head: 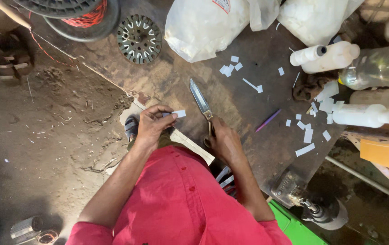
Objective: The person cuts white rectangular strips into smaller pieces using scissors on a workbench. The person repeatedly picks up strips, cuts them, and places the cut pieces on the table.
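While pinched by left hand (153, 124), paper slip (179, 113) small, white, rectangular.

White plastic bags (206, 27) at table's far edge.

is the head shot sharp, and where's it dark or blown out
Head view: sharp around the scissors in the right hand and the white paper strip in the left hand; the plastic bags at top glare near white; the dirt floor falls into shadow at the lower left corner.
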